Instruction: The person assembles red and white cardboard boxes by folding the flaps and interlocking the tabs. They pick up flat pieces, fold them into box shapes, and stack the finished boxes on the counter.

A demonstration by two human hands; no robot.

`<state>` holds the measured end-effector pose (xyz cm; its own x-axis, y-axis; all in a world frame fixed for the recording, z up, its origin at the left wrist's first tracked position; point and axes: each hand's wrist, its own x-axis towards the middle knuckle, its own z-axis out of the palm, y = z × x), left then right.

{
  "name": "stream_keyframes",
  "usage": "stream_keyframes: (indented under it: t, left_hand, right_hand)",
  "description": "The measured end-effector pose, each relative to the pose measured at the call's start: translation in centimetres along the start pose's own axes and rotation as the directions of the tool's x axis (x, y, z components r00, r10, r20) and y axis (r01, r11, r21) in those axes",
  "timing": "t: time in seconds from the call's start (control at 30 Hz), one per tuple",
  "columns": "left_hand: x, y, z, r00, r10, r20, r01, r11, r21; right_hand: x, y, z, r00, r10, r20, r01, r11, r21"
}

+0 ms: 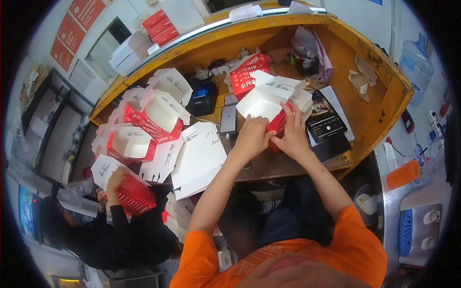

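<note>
Between my hands is a red-and-white cardboard food box (pixel 261 102), its white inside facing up and its lid flaps raised at the far side. My left hand (pixel 253 137) grips the near left corner, thumb and fingers pressed on the board. On the near red wall, my right hand (pixel 294 133) has its fingers bent over the upper edge and its thumb beside the left one. Part of that wall is hidden behind my fingers. Left of my forearm lie flat, unfolded white carton blanks (pixel 199 156). Just left of the box rests a phone (pixel 228 119).
Open folded boxes (pixel 163 114) crowd the desk's left side, near a black device (pixel 201 98). Another red box (pixel 247 72) stands behind mine. A tablet (pixel 326 115) lies at right, inside the yellow wooden desk wall (pixel 384 77). At lower left, a co-worker (pixel 129 235) handles a red box (pixel 137 192).
</note>
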<state>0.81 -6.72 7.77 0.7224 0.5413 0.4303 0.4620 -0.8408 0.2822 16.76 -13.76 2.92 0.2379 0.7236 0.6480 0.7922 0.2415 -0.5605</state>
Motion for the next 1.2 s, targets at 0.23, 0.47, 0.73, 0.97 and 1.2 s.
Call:
stream_keyframes:
  t: [0.23, 0.47, 0.73, 0.97, 1.2]
  left_hand:
    - [-0.3, -0.1, 1.2, 0.999, 0.034, -0.018, -0.032, 0.996, 0.088]
    - [0.3, 0.8, 1.8, 0.996, 0.061, 0.063, -0.070, 0.987, 0.142]
    - [1.1, 0.8, 2.8, 0.967, 0.112, 0.230, -0.147, 0.979, 0.141]
    - [-4.3, 0.4, -3.7, 0.996, 0.086, -0.015, -0.087, 0.992, -0.087]
    - [-18.4, -12.7, -7.1, 0.707, -0.460, 0.537, 0.325, 0.886, 0.331]
  right_hand:
    - [-1.6, 3.4, -1.0, 0.971, -0.190, 0.146, 0.188, 0.982, 0.028]
    - [-1.4, 2.7, -1.8, 0.937, -0.281, 0.206, 0.299, 0.952, -0.063]
    - [-1.3, 3.3, -2.0, 0.910, -0.301, 0.284, 0.372, 0.895, -0.245]
    - [-0.9, 5.3, -3.8, 0.924, -0.258, 0.281, 0.267, 0.964, 0.006]
    - [-3.0, 3.7, -1.7, 0.969, -0.214, 0.125, 0.201, 0.974, 0.104]
